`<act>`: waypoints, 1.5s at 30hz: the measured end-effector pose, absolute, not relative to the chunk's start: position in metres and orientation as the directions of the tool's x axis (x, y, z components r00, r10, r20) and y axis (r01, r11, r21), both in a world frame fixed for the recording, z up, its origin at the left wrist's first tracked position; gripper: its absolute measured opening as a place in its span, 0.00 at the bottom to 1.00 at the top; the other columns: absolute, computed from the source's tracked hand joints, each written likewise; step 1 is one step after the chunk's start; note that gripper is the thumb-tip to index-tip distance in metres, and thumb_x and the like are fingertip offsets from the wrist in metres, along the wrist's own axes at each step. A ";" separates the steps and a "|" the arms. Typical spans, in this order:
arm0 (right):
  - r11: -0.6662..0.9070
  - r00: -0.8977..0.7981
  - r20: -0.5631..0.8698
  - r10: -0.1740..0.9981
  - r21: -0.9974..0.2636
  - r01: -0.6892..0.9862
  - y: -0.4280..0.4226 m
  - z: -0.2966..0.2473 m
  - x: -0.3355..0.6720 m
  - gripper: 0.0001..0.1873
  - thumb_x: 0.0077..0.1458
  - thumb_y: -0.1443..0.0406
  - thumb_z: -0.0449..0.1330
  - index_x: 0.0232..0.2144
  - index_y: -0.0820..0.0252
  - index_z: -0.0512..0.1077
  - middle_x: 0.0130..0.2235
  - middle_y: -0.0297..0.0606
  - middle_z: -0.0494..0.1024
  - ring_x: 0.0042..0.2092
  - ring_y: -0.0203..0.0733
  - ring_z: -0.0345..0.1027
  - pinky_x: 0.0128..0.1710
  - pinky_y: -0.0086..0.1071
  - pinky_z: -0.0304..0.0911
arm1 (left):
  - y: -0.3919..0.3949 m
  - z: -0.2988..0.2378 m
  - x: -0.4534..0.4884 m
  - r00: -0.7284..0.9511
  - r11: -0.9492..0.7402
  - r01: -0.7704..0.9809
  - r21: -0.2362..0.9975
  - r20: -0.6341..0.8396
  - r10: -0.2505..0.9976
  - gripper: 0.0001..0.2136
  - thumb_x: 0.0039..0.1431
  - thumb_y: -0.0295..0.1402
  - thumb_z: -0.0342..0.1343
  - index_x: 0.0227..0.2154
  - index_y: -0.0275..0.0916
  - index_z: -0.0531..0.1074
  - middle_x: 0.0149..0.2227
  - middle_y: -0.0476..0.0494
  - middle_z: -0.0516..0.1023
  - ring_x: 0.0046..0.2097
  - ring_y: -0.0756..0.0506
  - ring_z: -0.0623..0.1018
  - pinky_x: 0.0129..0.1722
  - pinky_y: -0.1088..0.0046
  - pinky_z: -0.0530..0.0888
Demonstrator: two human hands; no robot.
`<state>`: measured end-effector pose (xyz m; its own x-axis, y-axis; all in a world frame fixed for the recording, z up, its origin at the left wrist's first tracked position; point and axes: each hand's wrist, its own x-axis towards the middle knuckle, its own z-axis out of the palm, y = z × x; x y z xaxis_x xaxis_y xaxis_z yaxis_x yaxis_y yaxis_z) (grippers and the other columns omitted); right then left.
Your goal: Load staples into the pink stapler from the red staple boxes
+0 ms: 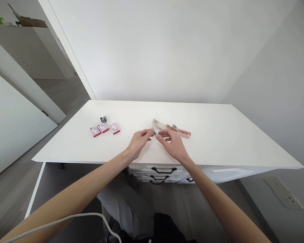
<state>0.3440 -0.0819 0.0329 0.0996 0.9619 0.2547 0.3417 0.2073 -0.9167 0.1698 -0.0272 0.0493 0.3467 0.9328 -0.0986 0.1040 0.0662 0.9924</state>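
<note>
Between my two hands, above the front half of the white tabletop, is a short grey strip of staples point(155, 132). My left hand point(141, 140) pinches its left end with thumb and forefinger. My right hand point(171, 143) has its fingertips closed on the other end. Just behind my right hand lies an opened stapler, with a cream arm point(160, 124) and a pink base point(184, 133). A silver metal part point(175, 127) sticks up from it. My right hand partly hides the stapler's middle.
On the left of the tabletop point(225, 135) lie three red-and-white small boxes point(114, 128) and a small dark shiny object point(103, 119). A white wall stands behind. Drawers with black handles point(164, 170) are below the front edge. A white cable point(86, 214) crosses my left forearm.
</note>
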 end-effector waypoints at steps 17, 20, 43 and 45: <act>0.121 0.000 0.123 0.992 -0.975 0.187 -0.079 -0.011 0.336 0.22 0.63 0.43 0.64 0.40 0.54 0.78 0.44 0.42 0.86 0.44 0.47 0.81 0.47 0.41 0.74 | 0.040 0.057 0.029 0.339 -0.425 0.853 0.303 0.297 0.892 0.24 0.65 0.48 0.53 0.57 0.37 0.70 0.61 0.28 0.74 0.66 0.28 0.66 0.66 0.44 0.63; 0.138 -0.024 0.136 0.990 -0.974 0.180 -0.082 -0.015 0.339 0.22 0.63 0.44 0.63 0.40 0.54 0.78 0.43 0.42 0.86 0.44 0.47 0.80 0.49 0.42 0.74 | 0.060 0.064 -0.004 0.517 -0.523 0.835 0.169 0.080 0.852 0.30 0.66 0.51 0.51 0.65 0.40 0.65 0.66 0.30 0.71 0.70 0.28 0.62 0.67 0.44 0.60; 0.177 -0.066 0.167 0.984 -0.966 0.187 -0.088 -0.001 0.338 0.21 0.65 0.44 0.61 0.38 0.53 0.76 0.51 0.43 0.84 0.46 0.48 0.81 0.51 0.43 0.74 | 0.000 0.042 0.066 0.749 -0.734 0.551 0.396 0.153 0.645 0.23 0.74 0.46 0.46 0.65 0.43 0.67 0.59 0.34 0.76 0.55 0.37 0.80 0.54 0.59 0.75; 0.187 -0.095 0.173 0.980 -0.968 0.167 -0.089 0.001 0.338 0.19 0.65 0.45 0.62 0.38 0.53 0.76 0.53 0.43 0.84 0.47 0.47 0.81 0.52 0.43 0.74 | -0.010 0.037 0.076 0.718 -0.701 0.558 0.445 0.165 0.676 0.25 0.73 0.47 0.48 0.67 0.43 0.65 0.57 0.35 0.78 0.55 0.36 0.80 0.56 0.57 0.75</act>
